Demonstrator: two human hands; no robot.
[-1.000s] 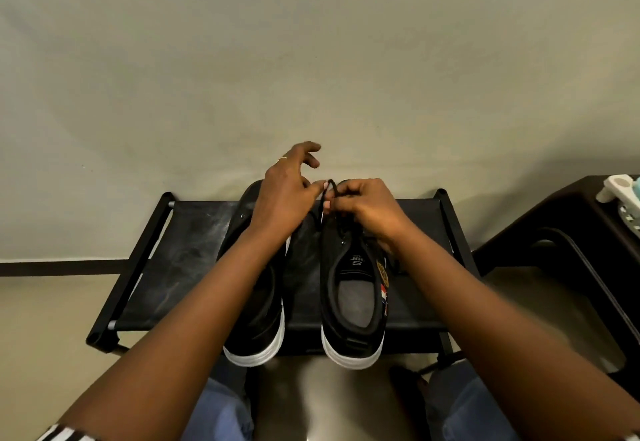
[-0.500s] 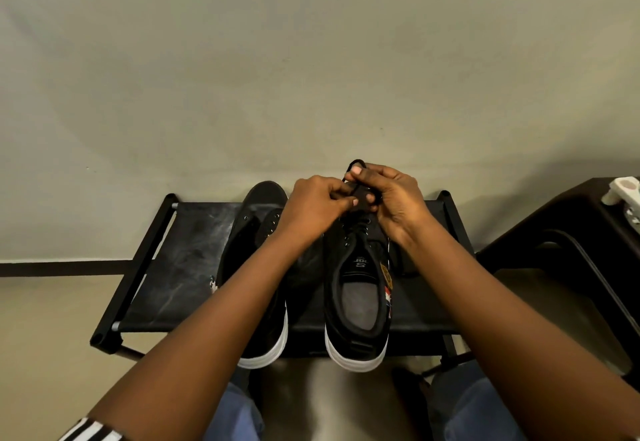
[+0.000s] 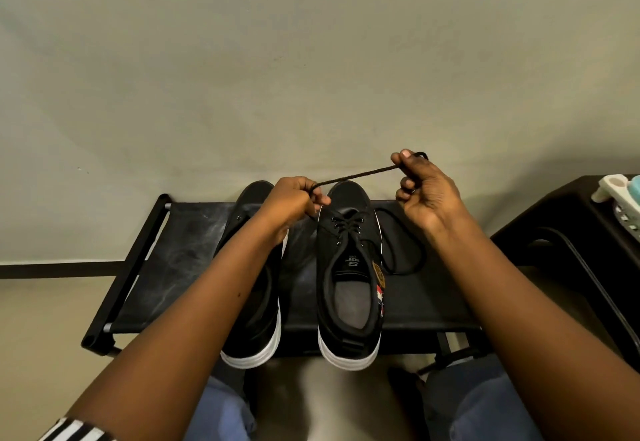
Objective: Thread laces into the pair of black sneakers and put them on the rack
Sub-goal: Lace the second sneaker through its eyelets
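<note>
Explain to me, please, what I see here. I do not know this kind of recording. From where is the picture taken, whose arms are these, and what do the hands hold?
There is no machine here. The camera sits on a person's head and looks forward and down, so the two arms that reach in from the bottom are that person's own. In front of them, against a plain wall, stands a low black rack. Two black sneakers with white soles lie on it side by side: the left sneaker, partly hidden by the arm, and the right sneaker, which already has lace crossed through its upper eyelets. The left hand and the right hand each pinch the black lace and stretch a length of it between them above the shoes. More lace lies looped on the rack beside the right sneaker.
</note>
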